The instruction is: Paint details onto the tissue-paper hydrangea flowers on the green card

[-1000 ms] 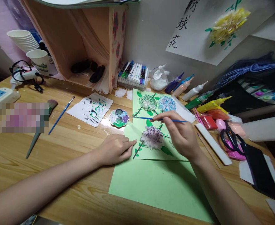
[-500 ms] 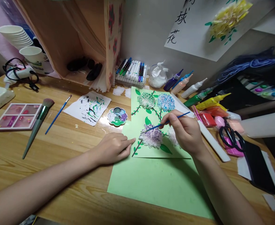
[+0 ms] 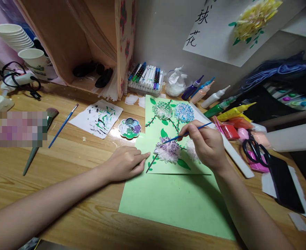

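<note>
In my right hand [image 3: 207, 146] is a thin blue paintbrush [image 3: 168, 141], gripped like a pen. Its tip rests at the upper left of a ruffled purple-and-white flower [image 3: 170, 153] raised on a light green sheet [image 3: 159, 132]. My left hand [image 3: 126, 162] holds nothing; its index finger reaches to the sheet's left edge, while the other fingers curl in. Green and blue raised flowers [image 3: 184, 112] stand above on the same sheet. A whitish flower [image 3: 191, 150] at the right is partly covered by my right hand. Painted leaves and dark stems surround them.
A flower-shaped paint palette [image 3: 130, 128] and a paint-smeared paper [image 3: 98, 119] lie left of the sheet. Further left are a second paintbrush [image 3: 63, 126] and a large brush [image 3: 30, 161]. Paint bottles [image 3: 215, 97], scissors [image 3: 254, 151] and a black phone-like slab [image 3: 285, 187] line the right side.
The whole view has shifted slightly. The brush tip stays on the purple flower, and both hands keep nearly the same place and pose.
</note>
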Demonstrator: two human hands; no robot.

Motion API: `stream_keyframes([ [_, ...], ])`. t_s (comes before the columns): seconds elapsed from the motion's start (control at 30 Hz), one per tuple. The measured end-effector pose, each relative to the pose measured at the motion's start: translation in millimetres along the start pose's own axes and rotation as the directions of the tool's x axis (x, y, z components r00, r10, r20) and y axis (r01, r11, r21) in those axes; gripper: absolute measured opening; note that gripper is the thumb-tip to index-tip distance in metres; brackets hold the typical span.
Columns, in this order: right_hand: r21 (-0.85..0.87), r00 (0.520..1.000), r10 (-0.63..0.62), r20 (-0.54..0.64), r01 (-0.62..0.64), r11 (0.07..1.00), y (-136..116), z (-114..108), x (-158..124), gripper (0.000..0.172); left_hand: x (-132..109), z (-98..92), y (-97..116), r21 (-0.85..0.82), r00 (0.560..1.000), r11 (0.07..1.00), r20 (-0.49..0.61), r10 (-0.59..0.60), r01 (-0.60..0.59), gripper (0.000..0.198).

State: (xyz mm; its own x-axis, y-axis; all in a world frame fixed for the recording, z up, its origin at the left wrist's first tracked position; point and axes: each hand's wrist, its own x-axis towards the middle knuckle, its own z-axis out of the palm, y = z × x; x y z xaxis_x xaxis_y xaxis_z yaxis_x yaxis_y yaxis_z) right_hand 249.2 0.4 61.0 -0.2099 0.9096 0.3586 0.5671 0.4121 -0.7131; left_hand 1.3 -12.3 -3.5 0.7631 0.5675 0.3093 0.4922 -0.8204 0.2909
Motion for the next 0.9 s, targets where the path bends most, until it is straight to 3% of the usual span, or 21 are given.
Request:
stream_keyframes([
  [0.17,0.038,1.000,0.009,-0.006,-0.009,0.999,-0.5,-0.2,-1.1,0.034,0.4,0.1,0.1,0.003,1.000,1.000,0.009,-0.004,0.004,0.031],
  [0.33,0.069,0.996,0.029,-0.084,-0.024,0.997,1.4,-2.8,0.2,0.036,0.2,0.0,-0.2,-0.002,1.000,1.000,0.006,0.003,-0.003,0.032],
  [0.6,0.031,0.999,0.050,-0.001,-0.050,0.998,1.1,1.1,1.3,0.036,-0.9,1.0,-0.8,-0.016,1.000,1.000,0.012,0.001,-0.001,0.031],
  [0.77,0.128,0.996,0.074,-0.057,-0.066,0.990,1.0,-0.2,1.5,0.036,-1.8,1.9,-1.3,-0.031,1.000,1.000,0.009,0.001,-0.001,0.032],
  [0.9,0.108,0.992,0.078,-0.097,-0.068,0.992,3.6,-3.3,2.0,0.036,-1.4,2.4,-1.5,-0.040,1.000,0.999,0.009,-0.004,0.004,0.032],
])
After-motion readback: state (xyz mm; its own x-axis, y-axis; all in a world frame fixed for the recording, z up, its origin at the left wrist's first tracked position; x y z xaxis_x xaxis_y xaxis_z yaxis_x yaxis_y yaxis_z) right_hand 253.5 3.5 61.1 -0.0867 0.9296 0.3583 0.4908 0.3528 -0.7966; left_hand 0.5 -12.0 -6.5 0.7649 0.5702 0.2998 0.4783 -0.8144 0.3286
